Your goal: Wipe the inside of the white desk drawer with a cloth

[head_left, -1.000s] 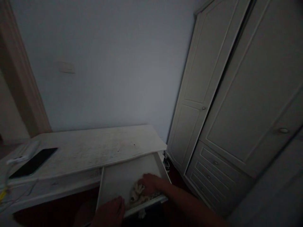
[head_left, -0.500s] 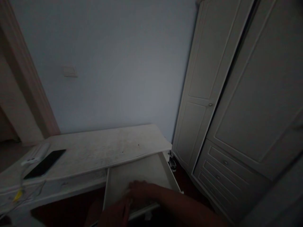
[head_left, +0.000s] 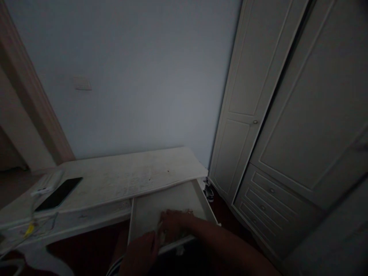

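A white drawer (head_left: 132, 220) is pulled out from the white desk (head_left: 129, 168). Inside it, near the front, is my right hand (head_left: 172, 226), reaching in from the right with its fingers bent downward. Small pale items, too dim to name, show around and beneath that hand. My left hand (head_left: 143, 247) is closed at the drawer's front left, close beside the right one. What either hand holds, if anything, is hidden by the fingers and the dark.
A dark phone (head_left: 59, 194) and a white power strip (head_left: 47, 182) with a cable lie on the desk's left. To the right stands a white wardrobe (head_left: 241, 153). Shoes (head_left: 209, 193) sit on the dark red floor between them. A wall switch (head_left: 82, 83) is above.
My right hand has shifted slightly within the drawer, and pale items now show around it. The left hand has come up a little. The camera view has tilted slightly.
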A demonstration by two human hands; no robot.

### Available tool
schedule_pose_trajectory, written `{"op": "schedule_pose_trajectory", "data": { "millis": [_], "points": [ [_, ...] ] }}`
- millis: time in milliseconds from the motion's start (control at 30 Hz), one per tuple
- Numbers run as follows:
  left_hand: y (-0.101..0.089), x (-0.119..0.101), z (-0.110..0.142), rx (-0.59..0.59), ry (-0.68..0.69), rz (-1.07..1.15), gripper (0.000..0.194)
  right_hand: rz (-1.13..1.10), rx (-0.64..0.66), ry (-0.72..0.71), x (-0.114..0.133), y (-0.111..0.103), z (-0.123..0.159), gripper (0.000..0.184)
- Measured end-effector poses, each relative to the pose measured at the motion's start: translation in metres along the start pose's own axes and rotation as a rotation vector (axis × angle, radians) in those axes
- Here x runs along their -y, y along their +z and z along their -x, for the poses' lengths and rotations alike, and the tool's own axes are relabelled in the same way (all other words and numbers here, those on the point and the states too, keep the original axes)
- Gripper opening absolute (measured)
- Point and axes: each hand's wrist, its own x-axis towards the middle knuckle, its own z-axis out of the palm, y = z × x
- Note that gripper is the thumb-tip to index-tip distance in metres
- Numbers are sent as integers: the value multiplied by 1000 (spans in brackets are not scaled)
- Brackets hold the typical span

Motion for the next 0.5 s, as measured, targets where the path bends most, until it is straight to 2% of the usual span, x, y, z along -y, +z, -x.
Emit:
{"op": "schedule_pose_trajectory", "data": {
  "millis": [133,233,333,400,500],
  "points": [
    [-3,1,1,-6,-15,16,43,40,-81,-67,24,4,-40,45],
    [-4,1,1,16,-22,18,42,22,-121,-31,25,11,-39,53],
    [-3,2,1,17,-9,33,43,3,-111,58,14,15,-13,52],
    [-2,2,1,6,-4,22,43,-7,-62,138,1,14,15,48],
    [-2,1,1,0,-10,-13,41,22,8,292,-21,11,62,52]
  ]
}}
